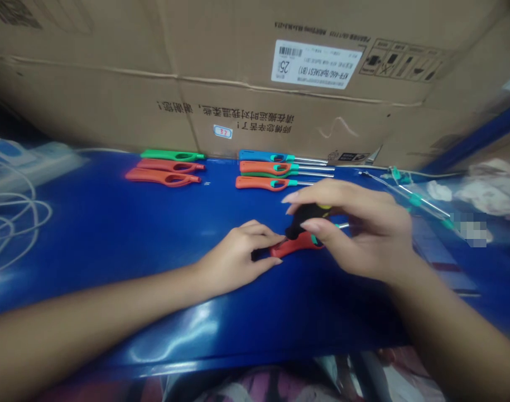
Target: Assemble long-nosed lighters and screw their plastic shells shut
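Note:
My right hand [364,229] is closed around the black handle of a screwdriver [302,219], which shows a bit of yellow at its top. The tool tilts down toward the rear end of an orange-red gas lighter [296,245] lying on the blue table. At that same end, my left hand [242,254] pinches the lighter between thumb and fingers. The lighter has a green trigger, and its metal tube runs behind my right hand. Whether the screwdriver's tip touches a screw is too small to see.
Several lighters with metal tubes [263,183] lie at the back, beside loose orange and green handle shells [167,177]. A large cardboard box [125,106] stands behind them. White cable [37,209] coils at left. Lighter inner parts [414,198] and a booklet [441,257] are at right.

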Tool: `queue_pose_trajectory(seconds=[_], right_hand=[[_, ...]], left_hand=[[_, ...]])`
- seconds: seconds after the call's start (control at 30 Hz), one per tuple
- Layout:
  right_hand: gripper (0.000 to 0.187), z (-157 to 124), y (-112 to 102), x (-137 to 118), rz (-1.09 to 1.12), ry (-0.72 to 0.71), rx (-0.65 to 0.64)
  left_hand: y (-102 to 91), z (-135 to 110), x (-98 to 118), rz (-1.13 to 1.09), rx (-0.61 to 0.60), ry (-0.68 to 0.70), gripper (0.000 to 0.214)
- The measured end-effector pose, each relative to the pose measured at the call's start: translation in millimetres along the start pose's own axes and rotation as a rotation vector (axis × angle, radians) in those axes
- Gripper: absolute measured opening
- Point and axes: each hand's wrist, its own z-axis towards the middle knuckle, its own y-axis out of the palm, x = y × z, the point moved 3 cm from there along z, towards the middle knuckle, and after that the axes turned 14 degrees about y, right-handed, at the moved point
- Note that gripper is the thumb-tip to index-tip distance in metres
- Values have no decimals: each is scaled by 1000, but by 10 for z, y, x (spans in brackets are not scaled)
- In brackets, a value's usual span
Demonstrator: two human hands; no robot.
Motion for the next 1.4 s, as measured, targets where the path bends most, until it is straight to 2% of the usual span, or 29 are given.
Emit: queue_pose_trajectory(seconds=[0.07,0.13,0.2,0.3,0.37,0.63,0.8,0.9,1.0,1.1,1.17,1.23,1.3,1.4], right_hand=[[8,16,-2,17,-79,-43,103],[5,19,9,26,-140,-66,148],[15,9,31,33,-150,-43,105],[43,-33,85,42,-82,36,-80],[51,-68,111,44,-51,59,-155],[42,-106,114,13,-181,17,-111],[43,-94,127,-12,-119,32,-132],[42,-68,51,1,27,68,-73],[41,-17,-129,72,123,136,80],[41,17,-312,204,-132,170,202],[30,12,-379,342,-411,191,196],[18,-25,-426,526,-588,268,196],[20,-81,-458,731,-680,405,190],[27,-172,-490,1027,-818,707,76]], left_hand=[[1,1,1,-3,-1,-1,27],[1,4,1,-8,0,2,27],[0,7,0,-2,2,5,26],[1,10,0,11,-1,7,24],[2,8,-1,14,-2,8,22],[1,5,-1,6,4,7,16],[1,17,11,-9,6,-13,15],[-52,28,26,-1,-60,-74,27],[-174,25,57,79,-183,-174,52],[-304,7,117,213,-303,-241,65],[-340,-2,156,282,-361,-267,63],[-319,-1,179,320,-398,-265,61],[-261,11,179,342,-415,-228,58],[-201,47,120,338,-388,-154,37]])
